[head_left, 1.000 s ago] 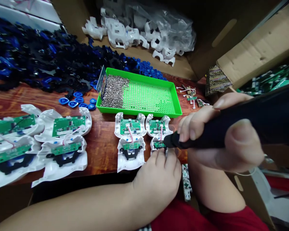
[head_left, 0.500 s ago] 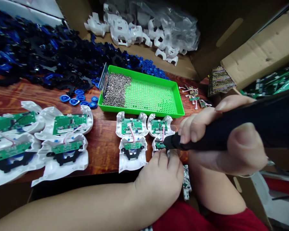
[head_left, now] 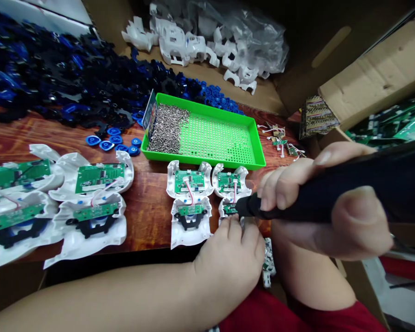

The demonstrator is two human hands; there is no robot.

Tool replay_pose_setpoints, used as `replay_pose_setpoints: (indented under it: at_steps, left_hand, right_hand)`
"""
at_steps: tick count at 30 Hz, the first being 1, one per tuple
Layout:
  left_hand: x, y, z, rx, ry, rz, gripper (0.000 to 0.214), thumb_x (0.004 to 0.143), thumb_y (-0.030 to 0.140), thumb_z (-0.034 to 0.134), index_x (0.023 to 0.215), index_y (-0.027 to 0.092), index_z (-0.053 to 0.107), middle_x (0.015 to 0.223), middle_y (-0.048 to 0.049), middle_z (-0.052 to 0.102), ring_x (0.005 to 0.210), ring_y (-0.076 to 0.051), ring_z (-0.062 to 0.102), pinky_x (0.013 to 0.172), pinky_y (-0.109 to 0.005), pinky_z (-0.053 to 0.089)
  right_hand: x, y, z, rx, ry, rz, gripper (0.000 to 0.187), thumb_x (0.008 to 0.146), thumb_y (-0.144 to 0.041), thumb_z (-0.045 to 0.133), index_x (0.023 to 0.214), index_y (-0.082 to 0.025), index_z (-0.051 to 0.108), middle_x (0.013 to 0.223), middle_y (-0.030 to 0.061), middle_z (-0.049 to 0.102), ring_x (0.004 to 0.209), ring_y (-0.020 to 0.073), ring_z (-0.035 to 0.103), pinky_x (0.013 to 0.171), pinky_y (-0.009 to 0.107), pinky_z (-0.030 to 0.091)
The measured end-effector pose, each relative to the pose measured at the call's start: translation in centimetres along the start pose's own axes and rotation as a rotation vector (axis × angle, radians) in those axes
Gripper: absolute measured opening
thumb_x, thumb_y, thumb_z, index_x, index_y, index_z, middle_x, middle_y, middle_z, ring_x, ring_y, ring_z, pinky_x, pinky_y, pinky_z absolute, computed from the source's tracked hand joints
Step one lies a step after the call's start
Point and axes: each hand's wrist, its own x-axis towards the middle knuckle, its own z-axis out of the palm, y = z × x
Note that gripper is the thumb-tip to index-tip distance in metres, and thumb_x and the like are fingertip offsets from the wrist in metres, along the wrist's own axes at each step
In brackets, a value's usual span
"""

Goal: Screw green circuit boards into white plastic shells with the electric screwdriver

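My right hand (head_left: pixel 318 203) is wrapped round a black electric screwdriver (head_left: pixel 349 184), whose tip rests on the small green board in a white plastic shell (head_left: pixel 229 184) at the table's near edge. My left hand (head_left: pixel 233 258) lies on the lower half of that same shell, fingers curled down and pressing it; the lower half is mostly hidden under them. A second white shell (head_left: pixel 189 203) with green boards and a red-white wire lies just to the left, untouched.
A green tray (head_left: pixel 228 138) with a heap of small screws (head_left: pixel 166 127) stands behind the shells. More open shells with boards (head_left: pixel 93 203) lie at left. Piles of blue and black parts (head_left: pixel 55 78) and white shells (head_left: pixel 200 46) fill the back; cardboard boxes (head_left: pixel 373 74) stand right.
Almost nothing: both hands and the screwdriver stay on the same shell, with only a slight shift of the view.
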Motion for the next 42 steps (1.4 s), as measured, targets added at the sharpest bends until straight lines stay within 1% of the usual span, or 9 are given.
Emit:
replay_pose_setpoints:
  at_steps: [7, 10, 14, 19, 28, 33, 37, 39, 42]
  left_hand:
    - [0.2, 0.0, -0.3, 0.010, -0.019, 0.006, 0.029, 0.084, 0.012, 0.042, 0.103, 0.009, 0.064, 0.100, -0.0146, 0.068, 0.085, -0.028, 0.067, 0.076, -0.039, 0.054]
    - [0.2, 0.2, -0.1, 0.013, -0.016, 0.004, 0.030, 0.084, 0.013, 0.041, 0.104, 0.009, 0.064, 0.101, -0.0144, 0.068, 0.086, -0.028, 0.067, 0.076, -0.039, 0.054]
    - [0.1, 0.3, 0.1, 0.020, -0.010, -0.009, 0.031, 0.084, 0.013, 0.041, 0.105, 0.009, 0.064, 0.102, -0.0151, 0.068, 0.086, -0.029, 0.067, 0.075, -0.039, 0.054]
    - [0.1, 0.3, -0.1, 0.008, -0.021, -0.025, 0.030, 0.082, 0.014, 0.044, 0.102, 0.009, 0.065, 0.097, -0.0148, 0.069, 0.082, -0.028, 0.067, 0.074, -0.039, 0.054]
    - [-0.1, 0.4, -0.1, 0.025, -0.006, -0.014, 0.031, 0.083, 0.013, 0.042, 0.107, 0.006, 0.062, 0.104, -0.0185, 0.067, 0.087, -0.028, 0.067, 0.076, -0.040, 0.052]
    - [-0.2, 0.4, 0.3, 0.032, -0.020, -0.004, 0.031, 0.082, 0.014, 0.044, 0.106, 0.006, 0.062, 0.108, -0.0183, 0.066, 0.090, -0.029, 0.066, 0.078, -0.040, 0.053]
    - [-0.3, 0.4, 0.4, 0.072, 0.003, 0.014, 0.030, 0.082, 0.013, 0.043, 0.104, 0.005, 0.062, 0.113, -0.0208, 0.063, 0.089, -0.029, 0.066, 0.079, -0.039, 0.053]
    - [-0.3, 0.4, 0.6, 0.085, 0.011, 0.020, 0.029, 0.082, 0.012, 0.043, 0.102, 0.006, 0.063, 0.114, -0.0214, 0.062, 0.089, -0.028, 0.066, 0.078, -0.038, 0.053]
    - [-0.3, 0.4, 0.9, 0.105, 0.033, 0.017, 0.028, 0.080, 0.009, 0.044, 0.101, 0.006, 0.063, 0.113, -0.0208, 0.063, 0.088, -0.027, 0.067, 0.077, -0.037, 0.053]
  right_hand:
    - [0.1, 0.7, 0.2, 0.035, 0.045, -0.039, 0.022, 0.075, -0.042, 0.059, 0.082, -0.022, 0.053, 0.045, -0.0059, 0.045, 0.033, 0.0116, 0.044, 0.037, 0.030, 0.040]
    - [0.0, 0.8, 0.1, 0.032, 0.047, -0.004, 0.019, 0.073, -0.038, 0.061, 0.079, -0.024, 0.050, 0.045, -0.0063, 0.046, 0.034, 0.0119, 0.045, 0.038, 0.030, 0.041]
    - [0.1, 1.0, -0.3, 0.029, -0.066, 0.056, 0.018, 0.073, -0.036, 0.060, 0.083, -0.026, 0.049, 0.050, -0.0052, 0.050, 0.039, 0.0135, 0.051, 0.041, 0.031, 0.044]
    - [0.5, 1.5, 0.0, 0.031, -0.188, -0.001, 0.013, 0.076, -0.032, 0.056, 0.086, -0.026, 0.050, 0.051, -0.0056, 0.048, 0.037, 0.0118, 0.047, 0.037, 0.029, 0.042]
    - [0.4, 2.3, 0.0, 0.121, -0.157, 0.005, 0.019, 0.071, -0.034, 0.061, 0.084, -0.025, 0.050, 0.049, -0.0066, 0.049, 0.034, 0.0102, 0.046, 0.035, 0.026, 0.039]
    - [0.9, 1.7, -0.4, 0.160, -0.038, -0.029, 0.018, 0.070, -0.034, 0.059, 0.083, -0.024, 0.051, 0.045, -0.0068, 0.046, 0.031, 0.0115, 0.043, 0.036, 0.029, 0.038]
    - [3.0, 0.5, -1.4, 0.079, 0.036, -0.073, 0.013, 0.071, -0.033, 0.059, 0.079, -0.024, 0.052, 0.045, -0.0059, 0.048, 0.033, 0.0129, 0.045, 0.036, 0.029, 0.038]
    - [4.6, 1.2, -2.1, 0.019, 0.155, -0.153, 0.009, 0.072, -0.029, 0.059, 0.076, -0.025, 0.052, 0.045, -0.0067, 0.048, 0.035, 0.0118, 0.045, 0.037, 0.027, 0.038]
    - [7.4, 4.1, -3.1, -0.056, 0.302, -0.272, 0.005, 0.075, -0.027, 0.057, 0.078, -0.027, 0.052, 0.045, -0.0086, 0.047, 0.034, 0.0096, 0.042, 0.035, 0.024, 0.036]
